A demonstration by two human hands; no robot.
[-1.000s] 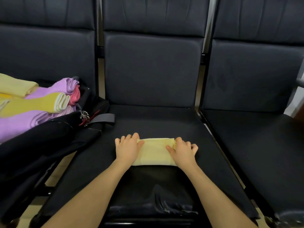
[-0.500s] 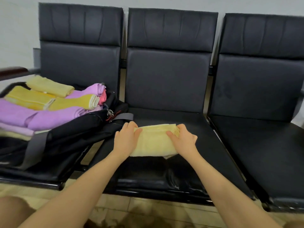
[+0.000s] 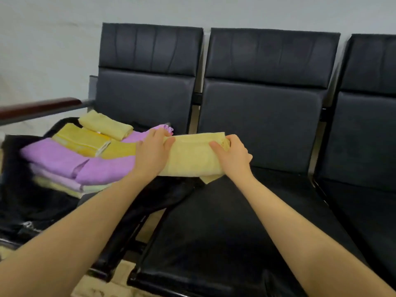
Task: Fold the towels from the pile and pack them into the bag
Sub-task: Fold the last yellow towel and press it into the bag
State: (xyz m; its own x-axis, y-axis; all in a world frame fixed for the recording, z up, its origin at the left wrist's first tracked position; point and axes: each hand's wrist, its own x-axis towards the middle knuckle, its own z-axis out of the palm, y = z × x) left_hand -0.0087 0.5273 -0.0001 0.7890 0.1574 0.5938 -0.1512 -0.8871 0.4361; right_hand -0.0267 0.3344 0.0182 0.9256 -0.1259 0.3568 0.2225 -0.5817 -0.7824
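Lifted off the middle seat (image 3: pixel 225 221), the folded pale-yellow towel (image 3: pixel 192 155), pinched by left hand (image 3: pixel 153 151) and right hand (image 3: pixel 232 156), travels toward nine o'clock, where its drooping corner could snag the black bag (image 3: pixel 32 202) and unfold.

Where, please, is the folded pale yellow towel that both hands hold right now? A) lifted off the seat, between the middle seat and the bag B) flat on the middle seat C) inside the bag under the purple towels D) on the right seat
A: the left hand and right hand each grip an end of the towel, held up clear of the seat, beside the bag.
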